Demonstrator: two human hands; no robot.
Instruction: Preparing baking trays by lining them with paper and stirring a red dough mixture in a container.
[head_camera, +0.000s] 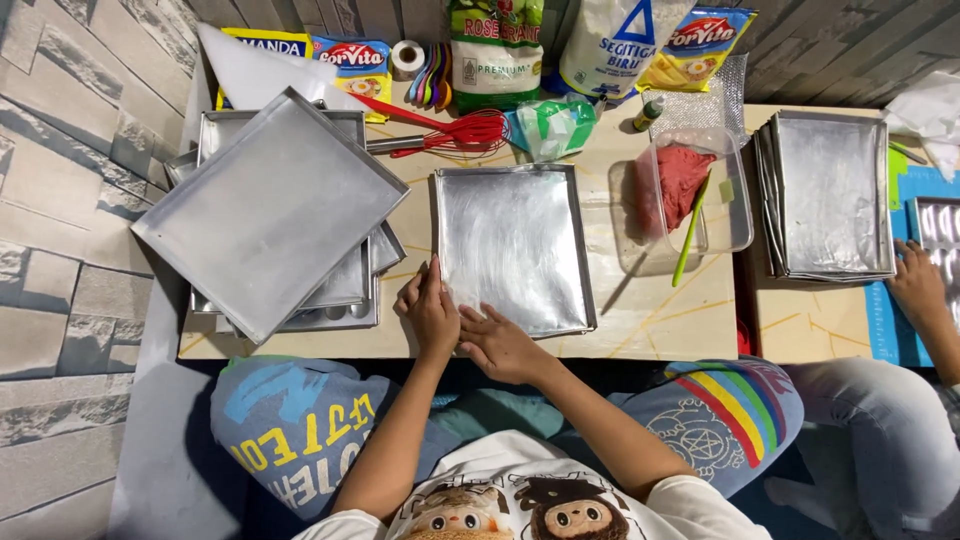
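Observation:
A shiny rectangular metal baking tray lies flat in the middle of the low table. My left hand rests on the tray's near left corner, fingers against its edge. Close beside it, my right hand lies flat on the tray's near edge, its fingers pointing left toward the other hand. Neither hand holds anything loose. My forearms reach up from my lap at the bottom of the view.
A stack of metal trays sits left, the top one askew. A clear tub holds red dough and a green stick. More trays lie right, near another person's hand. Flour bags, a red whisk and spoons line the back.

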